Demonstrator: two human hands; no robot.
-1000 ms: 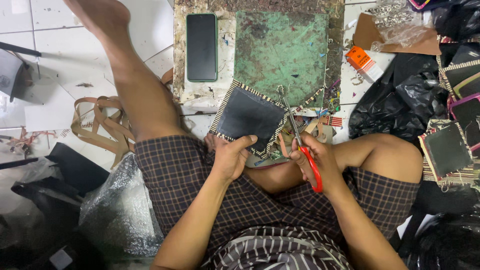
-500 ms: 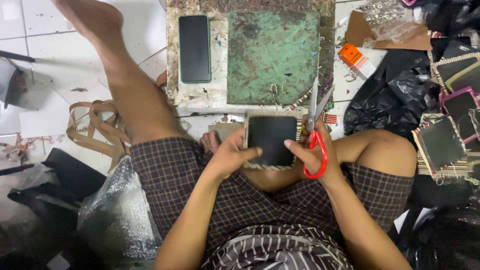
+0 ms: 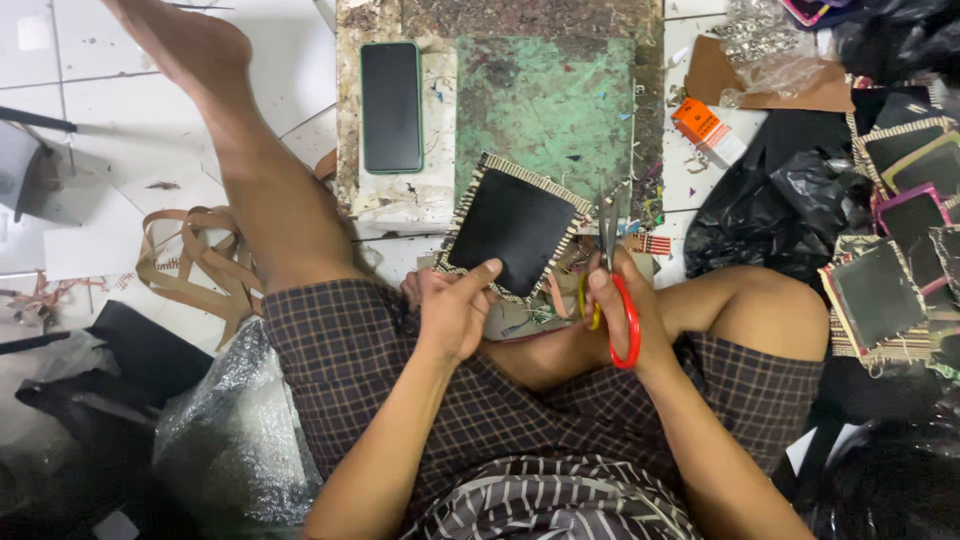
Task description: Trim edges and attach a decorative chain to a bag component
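Note:
I sit on the floor with a square black panel (image 3: 510, 228) edged in pale woven trim held up over my lap. My left hand (image 3: 452, 305) pinches its lower edge, thumb on the front face. My right hand (image 3: 615, 300) grips red-handled scissors (image 3: 612, 270), blades pointing up beside the panel's right edge. Whether the blades touch the trim is unclear.
A worn board with a green cutting mat (image 3: 545, 100) lies ahead, a dark phone (image 3: 390, 105) on its left part. Finished trimmed panels (image 3: 885, 290) stack at the right by black plastic bags (image 3: 760, 210). An orange box (image 3: 700, 125), tan straps (image 3: 190, 265) and bubble wrap (image 3: 230, 440) surround me.
The panel has turned in my left hand, from lying angled to upright to tilted right. The scissors rose from below it to beside its right edge.

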